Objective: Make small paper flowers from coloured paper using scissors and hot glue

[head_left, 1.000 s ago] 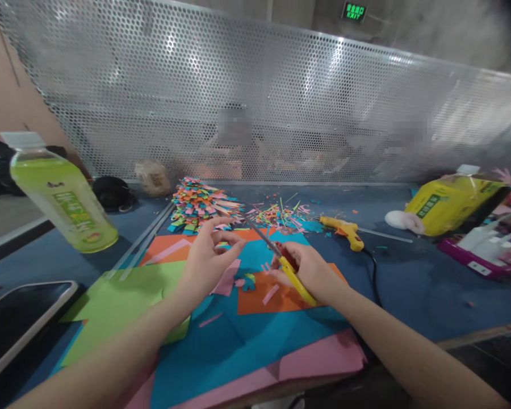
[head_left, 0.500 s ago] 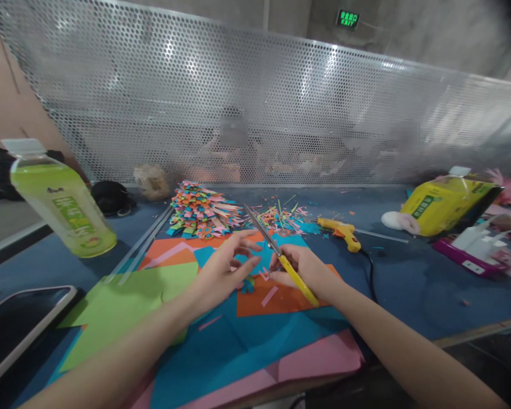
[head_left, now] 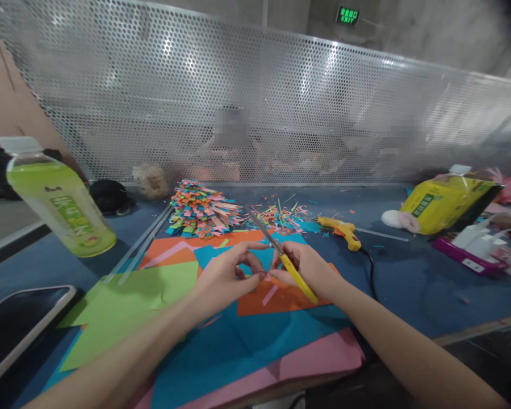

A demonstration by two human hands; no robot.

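My right hand [head_left: 309, 268] is closed, with yellow-handled scissors [head_left: 296, 277] lodged in it, blades pointing up and away to the left. Its thumb and fingertips also pinch a small pink paper strip [head_left: 268, 276]. My left hand [head_left: 230, 267] meets it there, thumb and a finger pinched together at the strip's other end; the fingers largely hide the strip. Beneath both hands lie an orange paper sheet [head_left: 255, 304] and a blue paper sheet [head_left: 247, 346]. A loose pink strip [head_left: 269, 295] rests on the orange sheet.
A layered cone of coloured paper strips [head_left: 202, 210] stands behind my hands, beside a pile of paper scraps [head_left: 281, 217]. A yellow glue gun [head_left: 343, 232] lies right of them. Drink bottles [head_left: 68, 210] flank the table; a phone [head_left: 25, 329] and green paper [head_left: 132, 307] are left.
My left hand has moved right, its thumb and finger closing at the pink strip beside my right fingertips. The right hand and scissors have barely moved.
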